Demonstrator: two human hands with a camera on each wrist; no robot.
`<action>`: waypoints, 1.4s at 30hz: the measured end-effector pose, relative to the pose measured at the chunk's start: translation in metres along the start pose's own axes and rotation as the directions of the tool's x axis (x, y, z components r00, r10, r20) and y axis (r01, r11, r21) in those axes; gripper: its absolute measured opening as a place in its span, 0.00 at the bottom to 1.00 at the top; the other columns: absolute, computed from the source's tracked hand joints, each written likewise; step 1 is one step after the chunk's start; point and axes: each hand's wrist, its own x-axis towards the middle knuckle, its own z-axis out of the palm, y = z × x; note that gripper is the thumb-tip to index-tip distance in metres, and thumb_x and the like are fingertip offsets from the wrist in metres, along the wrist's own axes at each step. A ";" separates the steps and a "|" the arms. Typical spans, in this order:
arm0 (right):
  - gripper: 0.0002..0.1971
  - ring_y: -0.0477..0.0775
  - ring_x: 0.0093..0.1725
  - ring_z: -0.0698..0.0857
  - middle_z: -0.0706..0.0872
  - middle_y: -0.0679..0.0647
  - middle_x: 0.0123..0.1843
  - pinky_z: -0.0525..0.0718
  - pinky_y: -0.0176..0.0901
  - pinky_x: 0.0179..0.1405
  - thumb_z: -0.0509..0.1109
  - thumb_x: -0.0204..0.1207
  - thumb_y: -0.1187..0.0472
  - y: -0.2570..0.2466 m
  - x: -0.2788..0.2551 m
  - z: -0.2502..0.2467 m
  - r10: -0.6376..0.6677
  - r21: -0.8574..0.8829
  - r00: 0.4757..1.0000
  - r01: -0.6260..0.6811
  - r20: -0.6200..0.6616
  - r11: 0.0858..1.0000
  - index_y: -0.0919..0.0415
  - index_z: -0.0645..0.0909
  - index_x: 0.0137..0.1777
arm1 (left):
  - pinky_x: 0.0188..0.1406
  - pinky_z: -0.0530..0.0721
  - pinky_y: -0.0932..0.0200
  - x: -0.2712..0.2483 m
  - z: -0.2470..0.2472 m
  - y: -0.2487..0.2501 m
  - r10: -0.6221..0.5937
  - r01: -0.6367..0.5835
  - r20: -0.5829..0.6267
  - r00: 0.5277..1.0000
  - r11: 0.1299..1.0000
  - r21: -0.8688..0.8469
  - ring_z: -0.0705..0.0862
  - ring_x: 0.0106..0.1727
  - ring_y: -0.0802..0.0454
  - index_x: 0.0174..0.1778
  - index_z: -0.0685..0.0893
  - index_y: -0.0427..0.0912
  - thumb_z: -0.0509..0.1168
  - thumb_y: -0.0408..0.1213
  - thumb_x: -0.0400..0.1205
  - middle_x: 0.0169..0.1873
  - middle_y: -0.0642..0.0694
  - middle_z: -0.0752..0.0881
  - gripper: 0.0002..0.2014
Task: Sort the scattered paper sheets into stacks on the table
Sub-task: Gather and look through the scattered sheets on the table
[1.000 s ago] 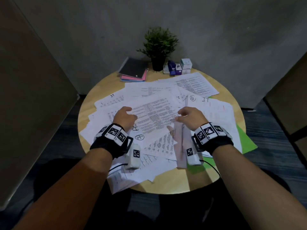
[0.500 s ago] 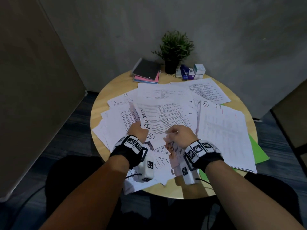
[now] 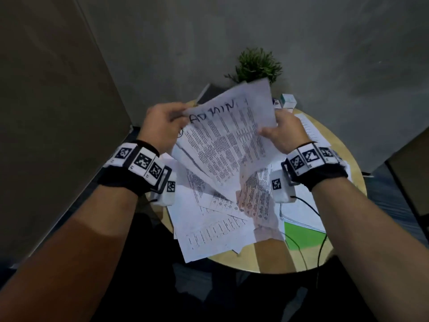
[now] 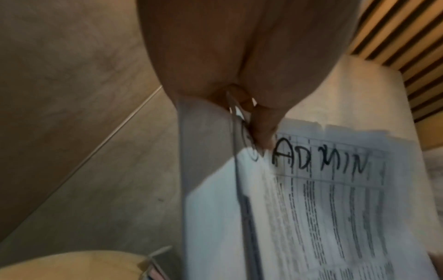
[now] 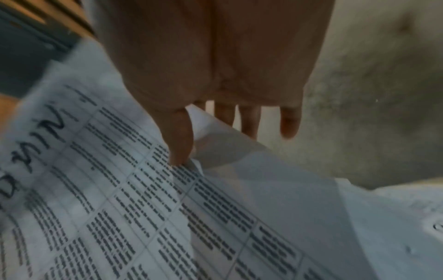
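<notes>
I hold a bundle of printed sheets (image 3: 227, 140) up over the round table; its top sheet has "ADMIN" (image 4: 318, 161) handwritten on it. My left hand (image 3: 162, 126) pinches the bundle's upper left corner, thumb on the front beside the writing. On the bundle's right edge my right hand (image 3: 281, 131) pinches the top sheet (image 5: 143, 199), thumb on the print and fingers behind. More printed sheets (image 3: 216, 228) lie fanned and overlapping on the table below the bundle.
The round wooden table (image 3: 267, 259) carries a green sheet (image 3: 301, 235) at its near right. A potted plant (image 3: 255, 66) and small boxes (image 3: 287, 101) stand at the far edge by the grey wall. A dark panel (image 3: 58, 112) stands on the left.
Both hands have lifted the ADMIN bundle off the table and raised it. The head view has tilted and moved closer.
</notes>
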 end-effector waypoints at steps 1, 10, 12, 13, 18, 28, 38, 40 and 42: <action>0.19 0.54 0.57 0.83 0.85 0.54 0.60 0.79 0.45 0.56 0.74 0.75 0.57 -0.002 -0.002 -0.003 0.002 0.082 0.999 -0.006 0.046 0.997 0.58 0.81 0.65 | 0.46 0.80 0.72 0.001 -0.002 0.002 0.016 -0.018 -0.027 1.000 0.998 -0.053 0.83 0.39 0.74 0.51 0.88 0.41 0.67 0.23 0.79 0.39 0.59 0.86 0.11; 0.11 0.55 0.55 0.88 0.90 0.52 0.54 0.83 0.60 0.63 0.73 0.73 0.63 0.034 -0.017 -0.012 0.166 0.546 0.982 -0.088 -0.094 0.833 0.55 0.86 0.55 | 0.37 0.80 0.58 -0.011 0.024 -0.046 -0.302 0.237 -0.226 0.926 0.932 -0.274 0.86 0.47 0.45 0.61 0.76 0.49 0.65 0.31 0.82 0.48 0.47 0.84 0.14; 0.13 0.55 0.56 0.88 0.89 0.52 0.56 0.83 0.58 0.63 0.72 0.76 0.65 0.044 -0.022 -0.015 0.210 0.511 0.971 -0.121 -0.119 0.851 0.57 0.85 0.59 | 0.37 0.80 0.63 -0.023 0.048 -0.060 -0.359 0.357 -0.039 0.933 0.933 -0.043 0.85 0.48 0.49 0.63 0.79 0.46 0.65 0.29 0.81 0.55 0.44 0.85 0.15; 0.13 0.55 0.56 0.87 0.89 0.52 0.57 0.83 0.55 0.63 0.71 0.76 0.65 0.049 -0.025 -0.016 0.218 0.477 0.968 -0.134 -0.125 0.868 0.58 0.84 0.61 | 0.39 0.81 0.65 -0.029 0.061 -0.063 -0.387 0.385 0.044 0.921 0.922 0.052 0.84 0.49 0.51 0.65 0.79 0.43 0.66 0.29 0.81 0.58 0.42 0.84 0.16; 0.16 0.56 0.55 0.85 0.87 0.58 0.59 0.78 0.43 0.53 0.70 0.78 0.65 0.076 -0.039 -0.018 0.291 0.381 0.949 -0.225 -0.125 0.897 0.63 0.82 0.65 | 0.64 0.78 0.54 -0.039 0.118 -0.070 -0.526 0.414 0.243 0.815 0.823 0.390 0.78 0.69 0.40 0.77 0.70 0.39 0.68 0.35 0.81 0.72 0.38 0.76 0.28; 0.15 0.57 0.56 0.85 0.88 0.55 0.57 0.80 0.48 0.61 0.70 0.78 0.64 0.122 -0.056 -0.021 0.359 0.415 0.929 -0.294 -0.086 0.861 0.61 0.83 0.64 | 0.59 0.83 0.43 -0.038 0.162 -0.093 -0.636 0.408 0.203 0.744 0.674 0.616 0.81 0.62 0.35 0.77 0.63 0.37 0.70 0.34 0.77 0.65 0.34 0.79 0.33; 0.14 0.59 0.57 0.87 0.88 0.57 0.58 0.82 0.56 0.61 0.67 0.78 0.72 0.116 -0.046 -0.013 0.389 0.790 0.916 -0.308 0.096 0.531 0.62 0.82 0.62 | 0.58 0.78 0.55 -0.032 0.094 -0.056 -0.449 0.453 0.202 0.870 0.891 0.031 0.84 0.59 0.44 0.68 0.80 0.37 0.65 0.31 0.84 0.57 0.42 0.86 0.16; 0.15 0.57 0.53 0.87 0.90 0.54 0.51 0.83 0.51 0.59 0.65 0.80 0.73 0.102 -0.044 -0.009 0.350 0.856 0.924 -0.303 0.156 0.418 0.68 0.78 0.66 | 0.64 0.77 0.52 -0.035 0.081 -0.052 -0.403 0.428 0.204 0.892 0.898 -0.096 0.83 0.61 0.46 0.70 0.80 0.38 0.65 0.29 0.83 0.60 0.44 0.86 0.18; 0.18 0.57 0.57 0.85 0.88 0.51 0.51 0.79 0.51 0.65 0.64 0.80 0.72 0.089 -0.041 -0.001 0.334 0.868 0.922 -0.319 0.193 0.381 0.68 0.76 0.70 | 0.63 0.79 0.53 -0.039 0.074 -0.046 -0.384 0.420 0.216 0.897 0.894 -0.156 0.84 0.59 0.49 0.69 0.81 0.39 0.64 0.30 0.84 0.60 0.47 0.86 0.16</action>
